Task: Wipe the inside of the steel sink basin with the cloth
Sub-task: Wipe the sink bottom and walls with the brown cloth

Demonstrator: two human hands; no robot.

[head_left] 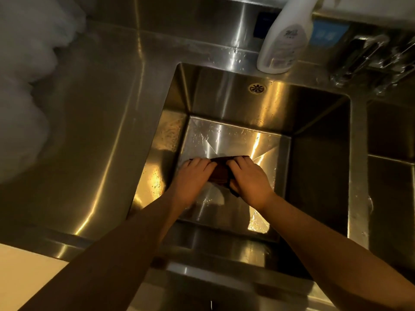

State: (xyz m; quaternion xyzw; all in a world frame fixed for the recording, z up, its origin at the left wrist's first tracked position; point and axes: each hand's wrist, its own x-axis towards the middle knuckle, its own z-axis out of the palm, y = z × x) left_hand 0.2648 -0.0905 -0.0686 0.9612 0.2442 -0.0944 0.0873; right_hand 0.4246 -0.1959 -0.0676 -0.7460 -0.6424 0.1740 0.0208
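Observation:
A deep square steel sink basin (318, 176) fills the middle of the view, its floor wet and shiny. Low inside it, a dark brown cloth (221, 170) is bunched between both hands. My left hand (193, 176) grips the cloth's left end with curled fingers. My right hand (249, 178) grips its right end, knuckles up. Part of the cloth is hidden under the hands. Both forearms reach down over the front rim.
A white spray bottle (284, 34) stands on the back ledge above the overflow hole (256, 88). A steel tap and wire rack (372, 61) sit at the back right. A second basin (390, 153) lies right; steel counter (89, 122) lies left.

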